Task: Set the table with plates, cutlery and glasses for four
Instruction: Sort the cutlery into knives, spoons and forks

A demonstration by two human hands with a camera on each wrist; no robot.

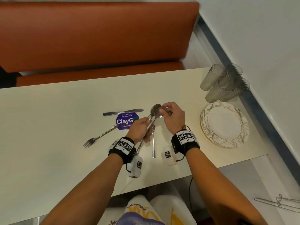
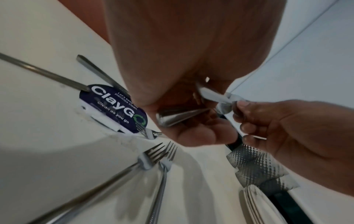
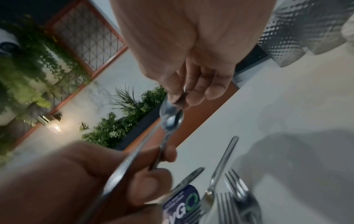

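My left hand (image 1: 141, 127) grips the handles of a bundle of metal spoons (image 1: 155, 112) just above the table (image 1: 48, 111). My right hand (image 1: 164, 110) pinches the bowl of one spoon (image 3: 172, 117) at the top of the bundle. In the left wrist view the right hand's fingertips (image 2: 242, 106) close on that bowl beside the left palm. A knife (image 1: 123, 112) lies beyond the hands and a fork (image 1: 100, 136) lies to the left. Under the hands more forks (image 2: 153, 154) rest on the table. A stack of plates (image 1: 224, 125) and several ribbed glasses (image 1: 222, 83) sit at the right.
A round purple ClayGo sticker (image 1: 125, 121) is on the table under the cutlery. Another long utensil handle (image 1: 153, 143) lies between my wrists. An orange bench (image 1: 97, 38) runs along the far side, and a white wall (image 1: 259, 38) bounds the right.
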